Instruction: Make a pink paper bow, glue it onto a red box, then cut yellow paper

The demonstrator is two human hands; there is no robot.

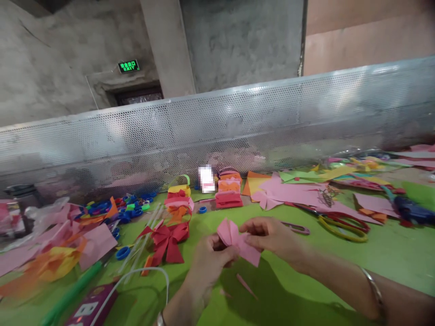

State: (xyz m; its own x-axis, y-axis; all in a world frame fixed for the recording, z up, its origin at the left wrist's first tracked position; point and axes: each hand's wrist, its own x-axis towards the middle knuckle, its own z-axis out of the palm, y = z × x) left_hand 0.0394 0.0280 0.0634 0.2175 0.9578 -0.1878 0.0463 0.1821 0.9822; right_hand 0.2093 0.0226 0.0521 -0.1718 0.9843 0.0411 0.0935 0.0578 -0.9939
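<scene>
Both hands hold a pink paper bow (246,249) with folded, pleated flaps above the green table. My left hand (212,256) pinches its left side between thumb and fingers. On the other side, the fingers of my right hand (268,235) close on the upper right flap. Beneath the hands lies a thin pink paper scrap (247,286). A red paper bow (170,242) rests to the left of my left hand. Small folded paper bags (229,192) in pink, orange and red stand just beyond the hands.
Scissors with red and yellow handles (343,226) lie at right, beside pink paper sheets (299,194). At left are blue plastic rings (123,252), a purple power strip (93,305) with a white cable, and a green stick (73,294). A perforated metal panel (204,131) bounds the back.
</scene>
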